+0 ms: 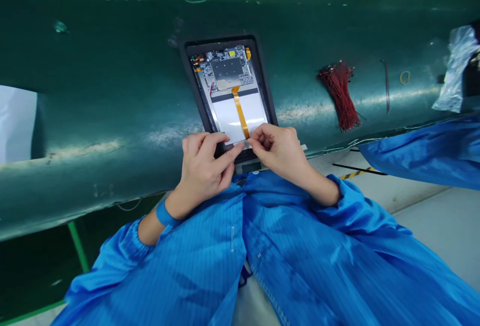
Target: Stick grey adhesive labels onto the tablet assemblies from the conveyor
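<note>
Well, the left hand (204, 163) and right hand (277, 153) pinch narrowly on a thin pale strip (247, 144) at the near end of an orange flex cable (240, 111). It crosses an open tablet (225, 118) in a black tray (197, 97) on the green bench (93, 116), far from the person; print on the circuit board (227, 68) is too small to read.

Left hand (204, 163) and right hand (277, 153) angle inward, fingers (236, 152) pinched, nearly meeting.

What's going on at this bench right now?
A person in a blue smock is working on an opened tablet lying on a green mat. Their left hand and right hand meet at its lower edge, fingertips at a thin pale strip by the end of the amber ribbon cable. A bundle of red wires lies to the right.
</note>
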`<control>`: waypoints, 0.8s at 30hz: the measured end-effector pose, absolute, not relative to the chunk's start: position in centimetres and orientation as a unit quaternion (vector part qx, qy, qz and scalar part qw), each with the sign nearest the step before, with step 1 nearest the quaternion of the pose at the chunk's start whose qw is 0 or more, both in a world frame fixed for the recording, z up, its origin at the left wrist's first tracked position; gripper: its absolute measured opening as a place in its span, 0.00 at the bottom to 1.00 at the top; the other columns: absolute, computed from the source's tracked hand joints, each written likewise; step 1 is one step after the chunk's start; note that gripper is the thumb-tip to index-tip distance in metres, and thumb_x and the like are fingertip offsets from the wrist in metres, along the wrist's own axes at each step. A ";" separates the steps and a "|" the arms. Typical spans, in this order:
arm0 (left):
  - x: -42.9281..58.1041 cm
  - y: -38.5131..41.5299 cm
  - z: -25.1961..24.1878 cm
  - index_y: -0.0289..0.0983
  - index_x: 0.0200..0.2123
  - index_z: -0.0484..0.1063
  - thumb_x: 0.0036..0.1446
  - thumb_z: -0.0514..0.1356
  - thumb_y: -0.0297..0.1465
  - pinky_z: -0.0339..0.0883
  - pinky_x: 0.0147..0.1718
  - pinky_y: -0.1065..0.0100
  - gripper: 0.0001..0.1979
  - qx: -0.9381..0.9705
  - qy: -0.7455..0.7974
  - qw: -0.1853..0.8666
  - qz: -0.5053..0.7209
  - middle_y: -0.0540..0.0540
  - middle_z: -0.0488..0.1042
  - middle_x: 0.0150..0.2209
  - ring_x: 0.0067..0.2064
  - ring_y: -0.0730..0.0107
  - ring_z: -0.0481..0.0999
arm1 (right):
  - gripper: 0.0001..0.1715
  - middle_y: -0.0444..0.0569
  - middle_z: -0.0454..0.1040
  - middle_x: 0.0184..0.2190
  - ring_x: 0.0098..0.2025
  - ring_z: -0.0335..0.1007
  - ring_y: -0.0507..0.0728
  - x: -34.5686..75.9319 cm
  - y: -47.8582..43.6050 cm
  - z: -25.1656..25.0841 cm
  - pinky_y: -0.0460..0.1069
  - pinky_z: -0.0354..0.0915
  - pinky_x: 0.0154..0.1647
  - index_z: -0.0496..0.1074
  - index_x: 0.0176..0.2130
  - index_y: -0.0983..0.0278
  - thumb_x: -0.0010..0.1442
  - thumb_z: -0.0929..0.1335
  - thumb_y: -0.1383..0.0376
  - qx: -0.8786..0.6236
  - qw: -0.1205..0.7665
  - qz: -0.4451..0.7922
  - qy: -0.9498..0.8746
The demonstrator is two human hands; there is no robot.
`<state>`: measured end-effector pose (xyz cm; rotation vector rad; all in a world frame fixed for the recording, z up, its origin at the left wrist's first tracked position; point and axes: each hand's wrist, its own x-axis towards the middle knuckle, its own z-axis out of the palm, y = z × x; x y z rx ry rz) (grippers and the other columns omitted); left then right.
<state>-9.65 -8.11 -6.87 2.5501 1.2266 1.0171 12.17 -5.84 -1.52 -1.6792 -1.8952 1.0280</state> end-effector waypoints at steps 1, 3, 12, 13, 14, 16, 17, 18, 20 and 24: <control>-9.6 -8.1 -6.9 0.42 0.54 0.81 0.59 0.65 0.24 0.63 0.48 0.51 0.20 0.847 0.408 0.068 0.334 0.37 0.76 0.52 0.51 0.51 0.70 | 0.07 0.40 0.71 0.23 0.25 0.63 0.48 12.1 -5.8 -1.5 0.47 0.59 0.33 0.72 0.31 0.63 0.63 0.68 0.68 -0.604 0.199 0.367 -0.679; -9.6 -8.1 -6.8 0.42 0.54 0.81 0.60 0.65 0.25 0.63 0.49 0.51 0.19 0.848 0.408 0.069 0.330 0.38 0.76 0.52 0.52 0.51 0.70 | 0.07 0.40 0.71 0.23 0.25 0.63 0.48 12.1 -5.8 -1.6 0.47 0.58 0.32 0.71 0.31 0.63 0.63 0.68 0.68 -0.606 0.194 0.364 -0.681; -9.4 -8.2 -6.8 0.42 0.54 0.82 0.59 0.64 0.25 0.62 0.48 0.50 0.20 0.844 0.421 0.077 0.323 0.37 0.76 0.53 0.52 0.49 0.70 | 0.07 0.41 0.70 0.24 0.25 0.62 0.50 11.7 -5.9 -1.9 0.48 0.54 0.32 0.68 0.31 0.62 0.63 0.67 0.67 -0.602 0.163 0.332 -0.708; -9.3 -8.2 -6.8 0.43 0.54 0.82 0.59 0.64 0.25 0.62 0.48 0.50 0.20 0.841 0.429 0.078 0.320 0.37 0.76 0.53 0.52 0.49 0.70 | 0.07 0.42 0.71 0.25 0.25 0.62 0.50 11.7 -5.9 -1.9 0.48 0.54 0.32 0.68 0.32 0.61 0.64 0.67 0.67 -0.604 0.150 0.318 -0.715; -9.3 -8.3 -6.8 0.44 0.54 0.82 0.59 0.65 0.26 0.62 0.48 0.49 0.20 0.838 0.437 0.076 0.317 0.38 0.76 0.53 0.53 0.48 0.70 | 0.07 0.42 0.71 0.25 0.26 0.61 0.51 11.7 -5.9 -1.9 0.48 0.53 0.31 0.68 0.32 0.61 0.64 0.67 0.67 -0.604 0.137 0.303 -0.724; -9.4 -8.5 -6.6 0.45 0.53 0.83 0.58 0.65 0.27 0.61 0.49 0.48 0.19 0.834 0.450 0.071 0.311 0.38 0.77 0.53 0.53 0.48 0.70 | 0.07 0.44 0.71 0.25 0.26 0.62 0.52 12.2 -5.9 -2.0 0.49 0.52 0.32 0.69 0.34 0.62 0.66 0.67 0.66 -0.608 0.113 0.269 -0.738; -9.5 -8.6 -6.4 0.45 0.52 0.83 0.58 0.65 0.27 0.60 0.49 0.48 0.19 0.832 0.457 0.069 0.307 0.38 0.77 0.53 0.53 0.47 0.70 | 0.06 0.44 0.72 0.26 0.27 0.62 0.53 12.6 -5.9 -2.1 0.49 0.52 0.32 0.70 0.34 0.62 0.66 0.68 0.65 -0.613 0.109 0.249 -0.742; -9.5 -8.8 -6.2 0.44 0.51 0.83 0.58 0.66 0.27 0.59 0.49 0.48 0.18 0.830 0.463 0.069 0.303 0.38 0.77 0.53 0.54 0.47 0.70 | 0.07 0.45 0.73 0.27 0.28 0.63 0.53 13.1 -6.0 -2.1 0.50 0.53 0.32 0.71 0.35 0.62 0.67 0.68 0.64 -0.617 0.114 0.226 -0.745; -9.8 -9.2 -5.9 0.43 0.53 0.83 0.59 0.66 0.28 0.59 0.49 0.48 0.18 0.831 0.468 0.075 0.292 0.37 0.77 0.54 0.54 0.46 0.70 | 0.08 0.48 0.76 0.31 0.32 0.66 0.55 14.2 -6.4 -2.3 0.50 0.57 0.34 0.75 0.39 0.63 0.70 0.67 0.64 -0.606 0.148 0.168 -0.763; -10.4 -9.7 -6.0 0.43 0.61 0.78 0.63 0.67 0.36 0.59 0.50 0.48 0.23 0.857 0.439 0.055 0.264 0.35 0.76 0.56 0.54 0.46 0.70 | 0.14 0.54 0.80 0.42 0.43 0.69 0.60 16.1 -7.3 -3.2 0.54 0.65 0.44 0.80 0.51 0.62 0.74 0.66 0.62 -0.427 0.189 0.073 -0.881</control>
